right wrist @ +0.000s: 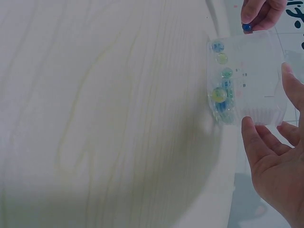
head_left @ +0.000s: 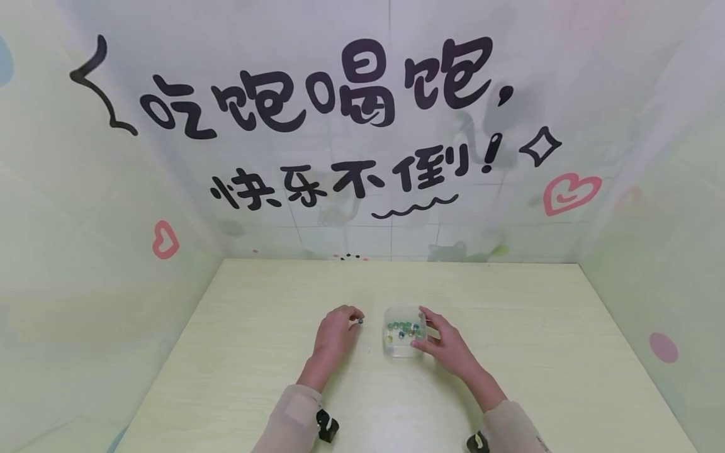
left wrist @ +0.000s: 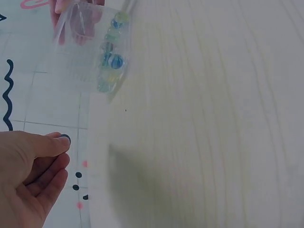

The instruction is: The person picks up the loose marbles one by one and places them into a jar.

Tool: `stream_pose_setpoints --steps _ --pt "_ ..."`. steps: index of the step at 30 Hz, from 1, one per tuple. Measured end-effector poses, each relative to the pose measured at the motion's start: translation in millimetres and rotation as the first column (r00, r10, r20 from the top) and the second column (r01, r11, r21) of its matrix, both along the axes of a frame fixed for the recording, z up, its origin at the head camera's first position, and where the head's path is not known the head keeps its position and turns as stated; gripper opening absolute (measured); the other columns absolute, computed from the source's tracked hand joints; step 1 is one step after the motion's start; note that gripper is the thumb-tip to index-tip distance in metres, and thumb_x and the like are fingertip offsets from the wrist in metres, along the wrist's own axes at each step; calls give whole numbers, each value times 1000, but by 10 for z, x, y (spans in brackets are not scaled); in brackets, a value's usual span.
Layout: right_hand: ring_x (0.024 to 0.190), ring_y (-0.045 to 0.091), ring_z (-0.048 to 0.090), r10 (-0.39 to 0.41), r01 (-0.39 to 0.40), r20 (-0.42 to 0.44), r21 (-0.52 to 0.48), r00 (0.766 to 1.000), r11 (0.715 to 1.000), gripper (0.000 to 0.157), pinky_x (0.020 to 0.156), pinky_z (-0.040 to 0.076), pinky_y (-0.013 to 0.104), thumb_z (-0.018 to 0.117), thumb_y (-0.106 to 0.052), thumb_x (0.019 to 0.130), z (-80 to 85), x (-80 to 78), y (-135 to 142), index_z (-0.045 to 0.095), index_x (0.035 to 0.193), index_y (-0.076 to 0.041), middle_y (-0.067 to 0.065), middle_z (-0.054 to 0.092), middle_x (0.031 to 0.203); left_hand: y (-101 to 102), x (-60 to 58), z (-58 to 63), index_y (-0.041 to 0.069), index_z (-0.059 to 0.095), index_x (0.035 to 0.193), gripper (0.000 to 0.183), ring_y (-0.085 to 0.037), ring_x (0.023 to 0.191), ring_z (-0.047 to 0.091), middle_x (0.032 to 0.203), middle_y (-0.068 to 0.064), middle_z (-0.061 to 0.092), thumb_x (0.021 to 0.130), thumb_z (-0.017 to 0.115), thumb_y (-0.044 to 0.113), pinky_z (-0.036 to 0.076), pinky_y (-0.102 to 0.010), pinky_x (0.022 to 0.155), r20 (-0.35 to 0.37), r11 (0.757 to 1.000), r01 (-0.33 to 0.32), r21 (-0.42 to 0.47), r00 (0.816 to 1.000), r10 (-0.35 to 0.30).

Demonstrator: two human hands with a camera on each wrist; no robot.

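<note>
A clear plastic box (head_left: 395, 350) stands on the table with several glass marbles (head_left: 401, 335) at its bottom, in blue, green and yellow. My right hand (head_left: 451, 349) holds the box by its right side, thumb at the near wall and fingers at the far one. Left of the box, my left hand (head_left: 337, 333) pinches a blue marble (right wrist: 246, 27) between thumb and fingertips. In the left wrist view most of that marble is hidden behind the thumb of the left hand (left wrist: 35, 166).
The pale wood-grain table (head_left: 272, 296) ends at a back wall (head_left: 362, 233) printed with large black characters and hearts. Printed side walls (head_left: 102, 283) flank it on both sides. Black straps (head_left: 327, 426) sit at the sleeves.
</note>
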State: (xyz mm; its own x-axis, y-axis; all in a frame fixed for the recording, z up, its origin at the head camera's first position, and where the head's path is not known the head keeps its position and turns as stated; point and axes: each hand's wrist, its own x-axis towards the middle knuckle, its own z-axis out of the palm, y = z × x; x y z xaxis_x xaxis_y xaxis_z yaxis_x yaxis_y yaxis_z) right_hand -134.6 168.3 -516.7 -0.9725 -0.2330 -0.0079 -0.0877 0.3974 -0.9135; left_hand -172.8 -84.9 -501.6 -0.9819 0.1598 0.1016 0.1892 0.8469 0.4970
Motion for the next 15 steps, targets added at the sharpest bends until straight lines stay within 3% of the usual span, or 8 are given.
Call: stream_pose_setpoints --steps 9,15 --pt "138 44 43 3 -3 -3 -2 1000 1000 77 110 46 51 72 -21 91 -12 -19 -10 32 153 -1 26 39 154 122 39 186 13 73 102 15 -21 99 68 103 -4 73 88 74 8 58 -37 86 -18 999 51 9 999 -51" --pt "139 44 43 4 -4 6 -12 1000 1000 75 108 48 49 72 -18 91 4 -12 -21 32 153 -2 25 38 155 232 89 219 14 74 102 15 -19 98 67 103 -2 73 88 74 8 59 -35 85 -39 995 97 17 995 -97"
